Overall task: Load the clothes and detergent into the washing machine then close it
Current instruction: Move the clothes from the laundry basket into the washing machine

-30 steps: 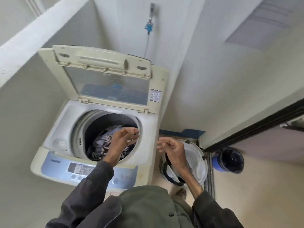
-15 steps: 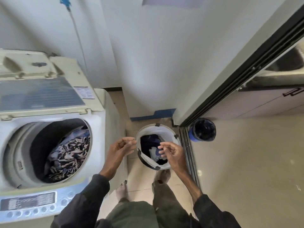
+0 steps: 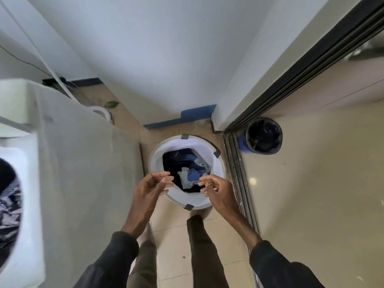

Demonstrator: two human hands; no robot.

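At far left the washing machine (image 3: 22, 163) is seen from above: smooth white plastic top w/ a round drum opening, cut off by the frame edge. Crumpled patterned cloth (image 3: 9, 213), dark w/ pale streaks, is seen lying inside the drum. The machine's flat off-white side panel is blurred. Behind it a thin white hose (image 3: 62, 84) is run down the wall, and a green leaf (image 3: 111, 104) lies on the tan floor tiles.

The left hand (image 3: 150, 189) is held above the near-left rim of the laundry basket (image 3: 158, 161), fingers loosely spread and curled, nothing gripped. The basket is a round, soft-sided fabric cylinder, white lining, dark tabs at the rim; it stands on the tiles just beside the machine. Rumpled clothes (image 3: 187, 169), navy, mid-blue and pale grey, are heaped in its bottom.

The right hand (image 3: 218, 192) is held over the near-right rim, fingers apart and bent, also empty. Both forearms are covered by dark sleeves.

Further right a dark metal door track (image 3: 239, 175) is seen, then a round blue bin (image 3: 262, 136) w/ a glossy black liner on smooth beige flooring.
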